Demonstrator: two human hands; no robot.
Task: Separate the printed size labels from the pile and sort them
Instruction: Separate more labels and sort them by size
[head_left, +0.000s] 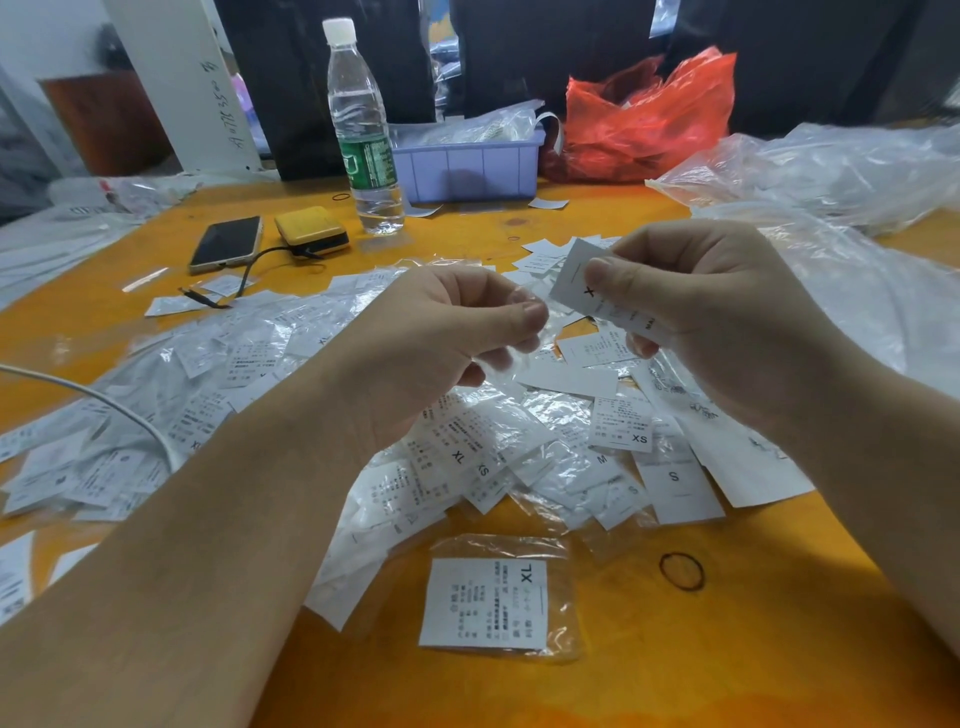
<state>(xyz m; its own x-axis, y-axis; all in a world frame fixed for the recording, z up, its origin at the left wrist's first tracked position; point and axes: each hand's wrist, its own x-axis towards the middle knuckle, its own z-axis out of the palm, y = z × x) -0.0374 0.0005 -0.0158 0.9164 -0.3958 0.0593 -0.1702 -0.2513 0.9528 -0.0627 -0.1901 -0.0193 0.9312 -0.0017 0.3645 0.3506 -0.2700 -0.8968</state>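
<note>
A wide pile of white printed size labels (467, 447), many in clear plastic sleeves, covers the middle of the orange table (675, 649). My right hand (696, 306) pinches a white label (574, 278) between thumb and fingers, held up above the pile; an "X" shows beside the thumb. My left hand (447, 332) pinches a thin clear plastic sleeve (511, 358) just left of that label. One XL label in a sleeve (488, 603) lies alone near the front. Labels marked S (675, 483) and XS (623, 426) lie at the pile's right.
A water bottle (363, 135), a phone (226, 244) and a yellow power bank (311, 231) stand behind the pile. A lilac bin (467, 166) and red bag (649, 119) sit at the back. Clear plastic bags (831, 171) fill the right. A rubber band (681, 570) lies front right.
</note>
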